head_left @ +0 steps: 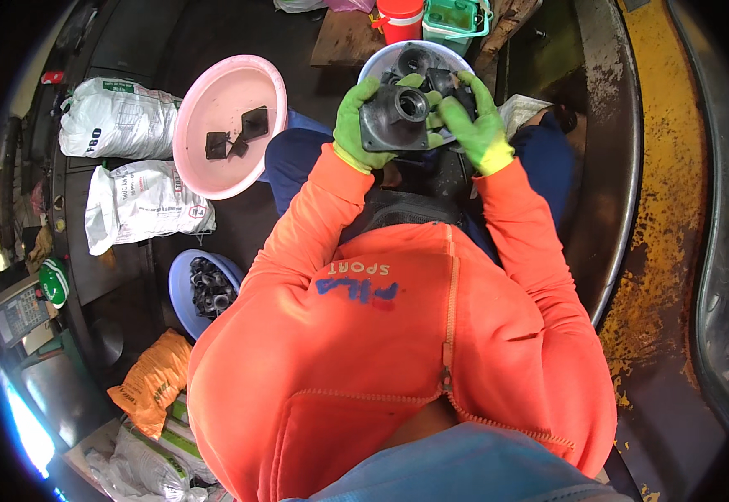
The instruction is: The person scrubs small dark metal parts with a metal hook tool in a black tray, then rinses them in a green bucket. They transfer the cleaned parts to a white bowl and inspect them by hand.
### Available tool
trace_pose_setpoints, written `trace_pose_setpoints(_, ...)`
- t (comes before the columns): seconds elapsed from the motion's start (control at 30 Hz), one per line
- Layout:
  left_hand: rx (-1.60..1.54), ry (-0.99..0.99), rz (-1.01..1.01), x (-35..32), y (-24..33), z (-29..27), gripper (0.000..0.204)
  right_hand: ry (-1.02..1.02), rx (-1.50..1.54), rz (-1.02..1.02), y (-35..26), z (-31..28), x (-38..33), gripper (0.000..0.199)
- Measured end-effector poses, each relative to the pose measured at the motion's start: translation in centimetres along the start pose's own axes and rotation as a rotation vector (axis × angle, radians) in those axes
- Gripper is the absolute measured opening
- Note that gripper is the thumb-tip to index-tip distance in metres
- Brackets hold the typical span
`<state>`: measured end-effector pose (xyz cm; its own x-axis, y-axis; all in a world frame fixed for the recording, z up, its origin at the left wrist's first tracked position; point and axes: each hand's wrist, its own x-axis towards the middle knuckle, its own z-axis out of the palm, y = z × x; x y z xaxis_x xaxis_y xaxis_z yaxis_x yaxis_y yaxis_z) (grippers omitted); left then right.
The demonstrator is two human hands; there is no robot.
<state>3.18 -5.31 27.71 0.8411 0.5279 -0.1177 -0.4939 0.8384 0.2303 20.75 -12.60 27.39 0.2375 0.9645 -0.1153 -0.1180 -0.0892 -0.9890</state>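
Over a pale basin [368, 65] between my knees, I hold up a black plastic housing [400, 117] with a round threaded collar and a flat square flange. Wrapped round its left side is my gloved left hand [356, 125], fingers closed on it. My right hand [475, 125], also in a green glove, is bent round a dark plastic part [460, 94] at the housing's right. Whether that part is separate from the housing is hidden by the fingers. More black plastic parts [417, 60] lie in the basin behind my hands.
To the left, a pink basin [205, 92] holds a few flat black pieces. White sacks [122, 117] lie beyond it. A blue basin [182, 284] of small black parts and an orange bag [151, 376] are nearer. A red container [400, 21] and green basket [452, 33] stand ahead.
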Motion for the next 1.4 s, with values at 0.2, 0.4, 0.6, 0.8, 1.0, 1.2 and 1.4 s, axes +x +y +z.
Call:
trace_pose_setpoints(0.2, 0.054, 0.014, -0.164, -0.3, 1.7, 0.1, 0.074, -0.242, -0.589, -0.478, -1.4, -1.0, -0.8, 0.027)
trace_pose_setpoints(0.4, 0.194, 0.03, -0.188, -0.6, 1.0, 0.3, 0.064, -0.215, -0.836, -0.625, -2.4, -0.7, -1.0, 0.032)
trace_pose_setpoints(0.6, 0.267, 0.201, -0.013, -0.5, 1.4, 1.2, 0.052, -0.215, -0.761, -0.605, -2.3, -0.9, -1.2, 0.032)
trace_pose_setpoints(0.8, 0.272, 0.18, 0.123, -0.3, 1.8, 2.1, 0.051, -0.197, -0.661, -0.505, -1.3, -0.7, -1.4, 0.03)
trace_pose_setpoints(1.0, 0.509, 0.045, 0.316, 0.3, 1.6, 2.7, 0.068, -0.202, -0.413, -0.256, -0.3, 0.3, -1.7, 0.033)
trace_pose_setpoints(1.2, 0.76, -0.019, 0.557, 0.3, 1.1, 2.6, 0.069, -0.18, -0.288, -0.205, -0.6, 0.9, -2.1, 0.036)
trace_pose_setpoints(1.4, 1.459, -0.071, 0.926, 0.5, 1.9, 1.8, 0.075, -0.242, 0.084, 0.12, -1.9, 1.3, -2.8, 0.038)
